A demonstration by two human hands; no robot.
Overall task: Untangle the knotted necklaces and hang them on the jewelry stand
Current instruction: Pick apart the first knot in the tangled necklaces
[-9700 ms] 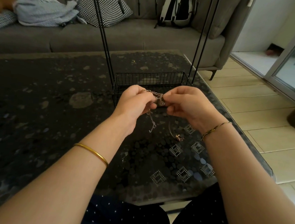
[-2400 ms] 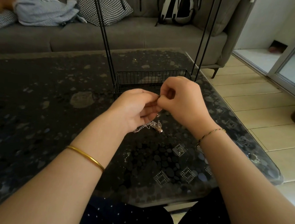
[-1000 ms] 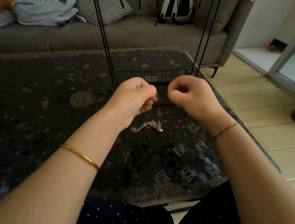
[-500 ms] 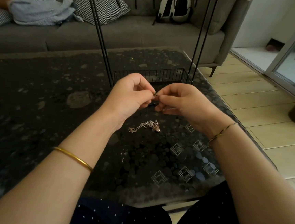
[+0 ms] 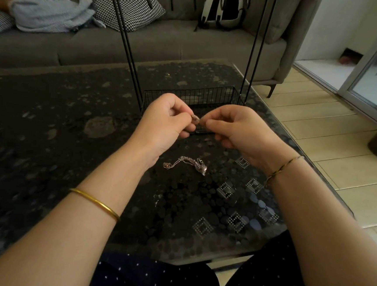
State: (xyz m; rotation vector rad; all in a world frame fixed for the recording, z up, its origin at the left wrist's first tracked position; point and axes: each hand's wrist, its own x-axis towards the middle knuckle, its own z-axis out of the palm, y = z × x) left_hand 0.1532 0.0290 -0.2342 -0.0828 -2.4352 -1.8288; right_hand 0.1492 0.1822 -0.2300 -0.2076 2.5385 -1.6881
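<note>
Apart a second ago, the left hand (image 5: 166, 120) and right hand (image 5: 236, 128) are being brought together, both pinching the first necklace (image 5: 195, 118) just before the single jewelry stand (image 5: 194, 95), while the second necklace (image 5: 188, 163) is being left lying nearer on the table (image 5: 47, 130), seemingly separated, neither yet hung.

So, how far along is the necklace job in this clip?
Looks done: one silver necklace lies by itself on the table, separate from the piece held. In hand: the left hand and right hand pinch a small chain piece between them, near the jewelry stand. Left: hanging both. No chain shows on the stand's visible rods, and its top is out of frame.
</note>
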